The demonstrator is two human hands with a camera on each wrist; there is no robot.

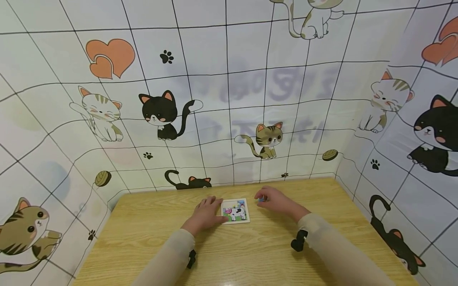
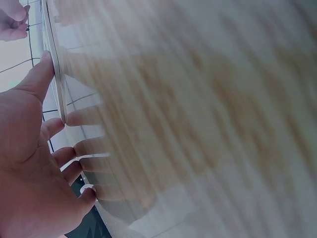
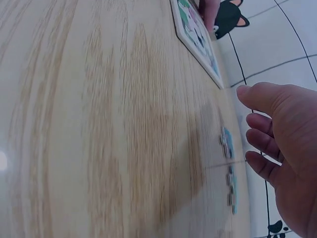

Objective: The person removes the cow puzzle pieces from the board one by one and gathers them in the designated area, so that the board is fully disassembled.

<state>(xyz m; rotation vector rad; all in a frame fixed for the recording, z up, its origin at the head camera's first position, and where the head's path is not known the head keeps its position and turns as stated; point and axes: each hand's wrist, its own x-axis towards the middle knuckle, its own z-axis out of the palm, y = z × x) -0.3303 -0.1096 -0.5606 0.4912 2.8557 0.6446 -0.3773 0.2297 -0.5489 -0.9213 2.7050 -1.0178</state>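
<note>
A small jigsaw puzzle (image 1: 237,213) with a black-and-white cow picture lies in a pale frame on the table. My left hand (image 1: 206,214) rests at its left side, fingers spread; in the left wrist view the thumb (image 2: 42,74) and index finger touch the frame's edge (image 2: 57,79). To the right of the puzzle, my right hand (image 1: 277,201) hovers with loosely bent fingers. Blue-edged puzzle pieces (image 3: 231,188) lie on the table below it. The right wrist view shows a gap between thumb and fingers, with nothing held.
The wood-grain table (image 1: 229,254) reaches back to a wall (image 1: 214,91) covered in cat-print sheeting, which also encloses both sides. A dark strap device (image 1: 299,240) sits on the right wrist.
</note>
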